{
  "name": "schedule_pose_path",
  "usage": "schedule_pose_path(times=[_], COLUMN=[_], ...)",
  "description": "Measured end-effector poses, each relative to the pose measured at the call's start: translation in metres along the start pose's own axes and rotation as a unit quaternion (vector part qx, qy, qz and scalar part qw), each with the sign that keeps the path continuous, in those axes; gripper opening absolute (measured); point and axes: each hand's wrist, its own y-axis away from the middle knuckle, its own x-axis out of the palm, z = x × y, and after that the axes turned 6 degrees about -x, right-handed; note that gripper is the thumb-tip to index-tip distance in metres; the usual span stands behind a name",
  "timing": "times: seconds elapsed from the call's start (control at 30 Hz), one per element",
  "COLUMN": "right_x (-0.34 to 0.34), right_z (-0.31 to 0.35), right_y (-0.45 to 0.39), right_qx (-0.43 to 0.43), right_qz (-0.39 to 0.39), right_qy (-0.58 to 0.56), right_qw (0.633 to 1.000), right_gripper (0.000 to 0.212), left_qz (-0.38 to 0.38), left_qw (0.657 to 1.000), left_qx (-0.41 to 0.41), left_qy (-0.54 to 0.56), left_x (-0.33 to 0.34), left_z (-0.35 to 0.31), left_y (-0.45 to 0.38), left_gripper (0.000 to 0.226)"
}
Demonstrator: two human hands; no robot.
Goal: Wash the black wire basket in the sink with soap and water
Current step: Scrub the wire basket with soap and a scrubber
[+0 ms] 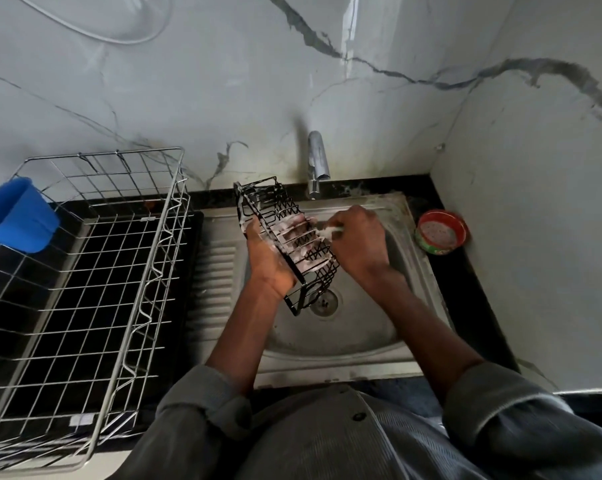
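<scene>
A long black wire basket [285,216] is held tilted over the steel sink [361,334], its far end near the tap [317,161] and its near end above the drain [324,301]. My left hand [270,261] grips it from below along its left side, fingers showing through the wires with white suds on them. My right hand [358,244] is curled round a small pale scrubber [329,231] and presses it against the basket's upper right edge. No water runs from the tap.
A large silver wire dish rack [95,271] stands on the black counter to the left, with a blue plastic mug [15,216] hanging on its far-left corner. A round red tub of dish soap [441,232] sits right of the sink by the wall corner.
</scene>
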Motion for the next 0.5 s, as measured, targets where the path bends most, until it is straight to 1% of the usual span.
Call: schedule_pose_path(times=[0.03, 0.1, 0.2, 0.27, 0.3, 0.4, 0.43, 0.5], right_x=[0.001, 0.005, 0.014, 0.017, 0.017, 0.010, 0.010, 0.013], right_z=[0.000, 0.013, 0.039, 0.040, 0.034, 0.016, 0.016, 0.024], right_y=[0.001, 0.008, 0.018, 0.017, 0.014, 0.002, 0.000, 0.002], right_qx=[0.006, -0.023, -0.121, -0.177, -0.177, -0.093, -0.077, -0.095], right_qz=[-0.006, 0.006, 0.068, 0.072, 0.053, -0.027, -0.038, 0.000], right_qy=[-0.002, -0.024, -0.066, -0.056, -0.043, -0.019, -0.017, -0.049], right_qw=[1.000, 0.999, 0.988, 0.980, 0.982, 0.995, 0.996, 0.994], right_gripper=[0.032, 0.030, 0.025, 0.022, 0.023, 0.028, 0.027, 0.025], left_qz=[0.011, 0.020, 0.038, 0.061, 0.071, 0.100, 0.104, 0.105], left_qw=[1.000, 1.000, 0.998, 0.995, 0.995, 0.992, 0.992, 0.991], left_qx=[0.001, 0.007, 0.013, 0.018, 0.024, 0.028, 0.031, 0.031], left_qy=[-0.001, 0.004, 0.050, 0.073, 0.065, 0.067, 0.071, 0.082], left_x=[-0.001, 0.000, 0.001, -0.003, -0.005, -0.004, -0.003, -0.001], left_z=[-0.001, 0.000, 0.002, 0.005, 0.005, 0.007, 0.008, 0.009], left_y=[-0.002, -0.003, -0.003, -0.006, -0.007, -0.008, -0.007, -0.007], left_gripper=[0.088, 0.084, 0.082, 0.081, 0.081, 0.082, 0.081, 0.079])
